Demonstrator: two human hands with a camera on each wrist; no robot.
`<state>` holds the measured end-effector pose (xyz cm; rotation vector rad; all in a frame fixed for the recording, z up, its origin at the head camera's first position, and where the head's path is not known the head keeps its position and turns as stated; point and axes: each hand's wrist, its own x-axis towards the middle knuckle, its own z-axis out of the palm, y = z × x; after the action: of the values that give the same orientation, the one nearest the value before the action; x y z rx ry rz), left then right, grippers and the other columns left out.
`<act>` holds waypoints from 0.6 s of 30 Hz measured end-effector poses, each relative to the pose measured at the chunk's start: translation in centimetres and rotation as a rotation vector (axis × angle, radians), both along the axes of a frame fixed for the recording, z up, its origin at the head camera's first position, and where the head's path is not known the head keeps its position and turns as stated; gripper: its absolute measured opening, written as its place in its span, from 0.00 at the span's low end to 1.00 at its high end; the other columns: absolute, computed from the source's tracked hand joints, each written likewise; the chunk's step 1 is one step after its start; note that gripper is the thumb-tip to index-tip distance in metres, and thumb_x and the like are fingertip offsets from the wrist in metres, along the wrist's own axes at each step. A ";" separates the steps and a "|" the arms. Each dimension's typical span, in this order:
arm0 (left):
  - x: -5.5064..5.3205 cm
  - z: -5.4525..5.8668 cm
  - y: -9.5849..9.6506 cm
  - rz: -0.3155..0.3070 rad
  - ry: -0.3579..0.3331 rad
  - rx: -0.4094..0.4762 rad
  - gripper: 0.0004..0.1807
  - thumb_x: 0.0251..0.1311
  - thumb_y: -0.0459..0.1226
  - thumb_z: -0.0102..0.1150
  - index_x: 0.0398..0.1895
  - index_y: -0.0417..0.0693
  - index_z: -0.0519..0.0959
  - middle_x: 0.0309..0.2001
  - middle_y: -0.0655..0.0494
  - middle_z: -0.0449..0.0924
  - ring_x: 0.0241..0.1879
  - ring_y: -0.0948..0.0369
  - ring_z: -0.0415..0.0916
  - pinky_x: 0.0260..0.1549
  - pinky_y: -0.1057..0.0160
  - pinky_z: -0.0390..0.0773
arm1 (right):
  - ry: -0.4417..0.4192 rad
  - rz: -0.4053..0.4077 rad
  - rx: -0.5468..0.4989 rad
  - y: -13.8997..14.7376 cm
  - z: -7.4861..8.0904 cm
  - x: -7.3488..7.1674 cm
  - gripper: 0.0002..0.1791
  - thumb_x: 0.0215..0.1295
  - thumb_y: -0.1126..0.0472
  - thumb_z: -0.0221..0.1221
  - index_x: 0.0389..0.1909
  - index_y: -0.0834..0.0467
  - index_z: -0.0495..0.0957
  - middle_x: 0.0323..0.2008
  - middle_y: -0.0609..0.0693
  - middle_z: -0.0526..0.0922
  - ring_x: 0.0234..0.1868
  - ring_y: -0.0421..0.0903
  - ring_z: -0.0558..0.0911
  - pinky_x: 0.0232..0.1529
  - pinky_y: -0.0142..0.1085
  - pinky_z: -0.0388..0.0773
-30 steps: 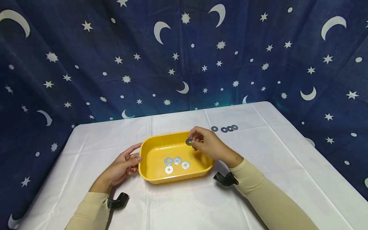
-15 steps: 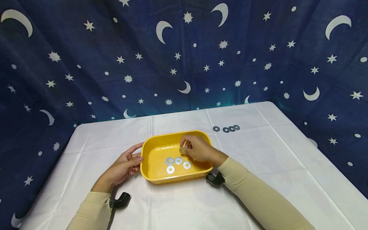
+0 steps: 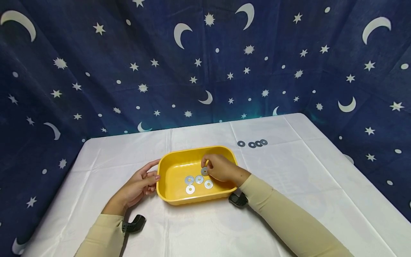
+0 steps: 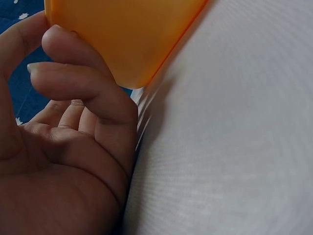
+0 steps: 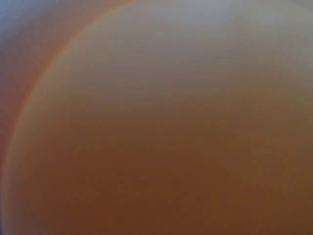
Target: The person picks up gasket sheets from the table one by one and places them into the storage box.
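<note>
A yellow plastic tray (image 3: 192,198) sits on the table with several silver flat washers (image 3: 190,189) lying on its floor. At its left end, my left hand (image 3: 139,185) grips the wall, thumb at the rim and index finger along the outside; the left wrist view shows the curled fingers (image 4: 78,83) against the tray's outer side. My right hand (image 3: 223,168) reaches down inside the tray's right half and pinches another washer (image 3: 204,171) at its edge, low over the floor beside the others. The right wrist view holds only the blurred tray wall (image 5: 161,161).
Several darker washers (image 3: 252,145) lie in a row on the white tablecloth (image 3: 305,171) behind and to the right of the tray. A dark blue curtain (image 3: 128,53) with moons and stars hangs behind the table. Each wrist wears a black camera strap (image 3: 133,225).
My right hand has come down and left from over the tray's back right rim to near its floor, carrying the washer. The left hand keeps its hold on the tray.
</note>
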<state>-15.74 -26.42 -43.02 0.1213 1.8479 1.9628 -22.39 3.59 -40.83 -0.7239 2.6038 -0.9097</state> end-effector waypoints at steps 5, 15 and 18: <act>0.0 0.0 0.1 0.000 0.001 -0.005 0.33 0.64 0.36 0.50 0.70 0.58 0.50 0.28 0.61 0.73 0.20 0.64 0.67 0.18 0.73 0.67 | 0.007 -0.002 0.027 -0.1 -0.2 0.0 0.08 0.57 0.68 0.58 0.34 0.52 0.74 0.22 0.48 0.71 0.26 0.43 0.71 0.29 0.31 0.68; -0.1 0.0 0.0 -0.003 0.004 -0.013 0.32 0.64 0.36 0.50 0.69 0.58 0.50 0.28 0.60 0.73 0.20 0.64 0.67 0.18 0.73 0.67 | 0.045 -0.003 0.046 -0.1 0.0 0.1 0.09 0.55 0.69 0.58 0.35 0.53 0.76 0.24 0.47 0.72 0.29 0.43 0.71 0.32 0.32 0.68; -0.1 0.0 -0.1 -0.011 0.009 -0.006 0.33 0.64 0.36 0.49 0.70 0.57 0.50 0.28 0.60 0.73 0.20 0.64 0.66 0.19 0.73 0.67 | 0.049 -0.008 0.058 -0.2 0.1 0.2 0.08 0.56 0.68 0.58 0.35 0.53 0.77 0.25 0.47 0.72 0.30 0.43 0.71 0.34 0.32 0.69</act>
<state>-15.80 -26.50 -43.02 0.1387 1.8545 1.9521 -22.23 3.41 -40.75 -0.7296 2.6662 -0.8246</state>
